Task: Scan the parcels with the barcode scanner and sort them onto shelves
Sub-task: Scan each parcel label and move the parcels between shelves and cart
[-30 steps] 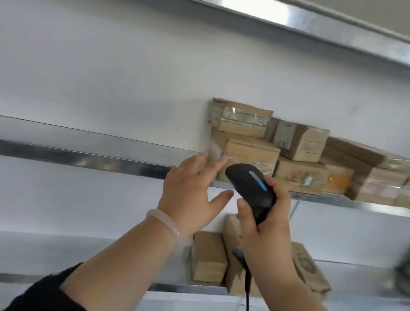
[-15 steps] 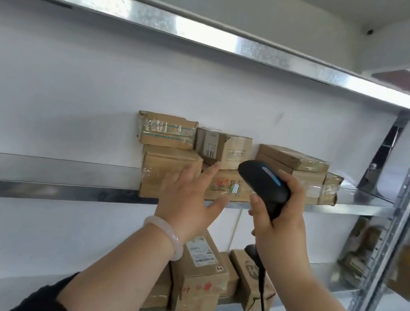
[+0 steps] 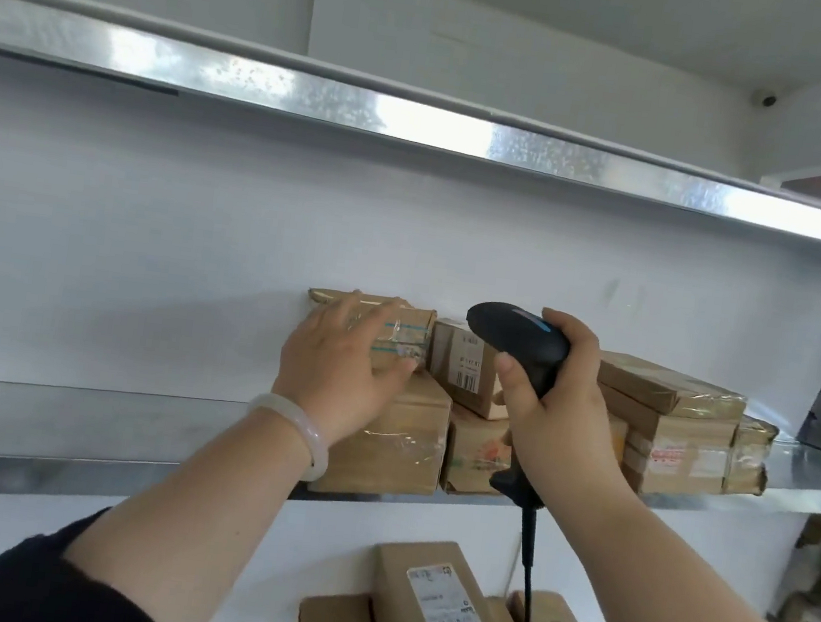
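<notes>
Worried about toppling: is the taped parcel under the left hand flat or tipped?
Flat: the taped parcel lies level atop a larger box.

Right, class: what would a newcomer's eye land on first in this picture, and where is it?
The black barcode scanner, held in the right hand at centre, stands out first. Beside it, the left hand rests open on a taped parcel topping the stack on the middle shelf.

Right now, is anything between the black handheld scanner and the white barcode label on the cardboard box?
Nothing visible. The black handheld scanner, gripped by the right hand, sits just beside the white barcode label; the left hand rests on the tape-wrapped brown parcel, clear of it.
</notes>
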`<action>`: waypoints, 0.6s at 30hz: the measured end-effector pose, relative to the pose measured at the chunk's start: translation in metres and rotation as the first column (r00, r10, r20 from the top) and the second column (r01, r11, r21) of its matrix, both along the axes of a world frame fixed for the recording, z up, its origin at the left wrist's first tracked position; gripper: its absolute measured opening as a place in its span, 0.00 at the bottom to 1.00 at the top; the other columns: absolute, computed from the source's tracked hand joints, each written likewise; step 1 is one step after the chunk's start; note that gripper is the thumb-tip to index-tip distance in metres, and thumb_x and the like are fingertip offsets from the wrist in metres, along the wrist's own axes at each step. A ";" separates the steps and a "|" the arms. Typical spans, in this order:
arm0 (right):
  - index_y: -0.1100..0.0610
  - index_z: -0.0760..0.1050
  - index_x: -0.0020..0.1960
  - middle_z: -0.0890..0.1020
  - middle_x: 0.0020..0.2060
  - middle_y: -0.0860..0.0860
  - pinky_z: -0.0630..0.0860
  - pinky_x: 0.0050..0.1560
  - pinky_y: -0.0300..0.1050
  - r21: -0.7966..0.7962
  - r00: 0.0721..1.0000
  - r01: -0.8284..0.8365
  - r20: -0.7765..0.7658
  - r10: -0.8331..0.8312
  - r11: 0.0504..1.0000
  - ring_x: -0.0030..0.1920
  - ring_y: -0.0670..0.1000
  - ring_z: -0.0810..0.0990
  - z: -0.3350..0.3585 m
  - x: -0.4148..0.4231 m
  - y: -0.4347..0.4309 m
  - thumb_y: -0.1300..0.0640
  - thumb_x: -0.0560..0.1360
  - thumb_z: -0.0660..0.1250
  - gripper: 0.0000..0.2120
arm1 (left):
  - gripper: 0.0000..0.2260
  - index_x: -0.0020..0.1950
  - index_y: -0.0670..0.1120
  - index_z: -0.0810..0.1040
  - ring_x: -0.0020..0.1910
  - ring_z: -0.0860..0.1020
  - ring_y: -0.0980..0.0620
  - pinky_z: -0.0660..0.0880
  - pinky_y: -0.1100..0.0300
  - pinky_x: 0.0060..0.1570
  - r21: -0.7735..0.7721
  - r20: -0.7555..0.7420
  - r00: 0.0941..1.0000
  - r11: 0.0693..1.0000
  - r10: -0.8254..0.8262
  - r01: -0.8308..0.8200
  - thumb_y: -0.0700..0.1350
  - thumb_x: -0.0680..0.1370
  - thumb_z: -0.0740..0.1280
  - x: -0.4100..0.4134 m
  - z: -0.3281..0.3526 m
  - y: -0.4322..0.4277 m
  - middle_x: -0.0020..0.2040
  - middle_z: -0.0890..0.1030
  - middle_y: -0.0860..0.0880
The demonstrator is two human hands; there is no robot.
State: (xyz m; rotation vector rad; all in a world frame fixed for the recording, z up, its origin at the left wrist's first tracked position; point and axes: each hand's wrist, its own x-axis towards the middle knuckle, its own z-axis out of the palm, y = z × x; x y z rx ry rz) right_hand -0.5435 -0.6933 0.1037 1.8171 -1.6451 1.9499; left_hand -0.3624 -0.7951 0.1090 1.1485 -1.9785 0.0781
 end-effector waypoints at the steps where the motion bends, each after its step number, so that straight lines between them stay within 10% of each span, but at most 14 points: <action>1: 0.36 0.57 0.63 0.76 0.54 0.46 0.73 0.34 0.31 0.002 1.000 -0.004 -0.002 0.004 1.000 0.44 0.48 0.79 0.004 -0.001 -0.009 0.50 0.79 0.64 0.20 | 0.30 0.78 0.61 0.58 0.78 0.54 0.47 0.54 0.50 0.77 0.015 0.003 1.000 1.000 0.023 -0.023 0.63 0.78 0.62 0.002 0.002 -0.008 0.80 0.56 0.51; 8: 0.37 0.56 0.67 0.78 0.55 0.46 0.79 0.50 0.53 -0.001 0.998 -0.025 -0.060 0.025 1.000 0.49 0.51 0.81 0.031 -0.009 -0.064 0.46 0.78 0.63 0.22 | 0.31 0.79 0.61 0.56 0.78 0.51 0.46 0.59 0.48 0.73 0.077 0.009 0.987 0.984 0.161 -0.161 0.62 0.78 0.63 0.004 0.021 -0.051 0.80 0.53 0.49; 14: 0.39 0.56 0.68 0.77 0.55 0.45 0.72 0.40 0.26 0.040 0.991 -0.094 -0.086 0.098 0.995 0.49 0.47 0.80 0.032 -0.019 -0.095 0.48 0.79 0.63 0.22 | 0.28 0.75 0.61 0.64 0.77 0.57 0.42 0.61 0.47 0.73 0.169 -0.013 0.979 0.965 0.206 -0.201 0.60 0.77 0.67 -0.005 0.021 -0.083 0.79 0.55 0.47; 18: 0.38 0.56 0.66 0.79 0.54 0.48 0.80 0.51 0.52 0.032 0.981 -0.177 -0.071 0.178 0.984 0.50 0.51 0.80 0.026 -0.023 -0.105 0.49 0.79 0.63 0.21 | 0.23 0.68 0.55 0.74 0.67 0.70 0.47 0.67 0.51 0.69 0.139 -0.139 0.982 0.985 0.124 -0.105 0.55 0.74 0.72 -0.007 0.017 -0.088 0.68 0.69 0.49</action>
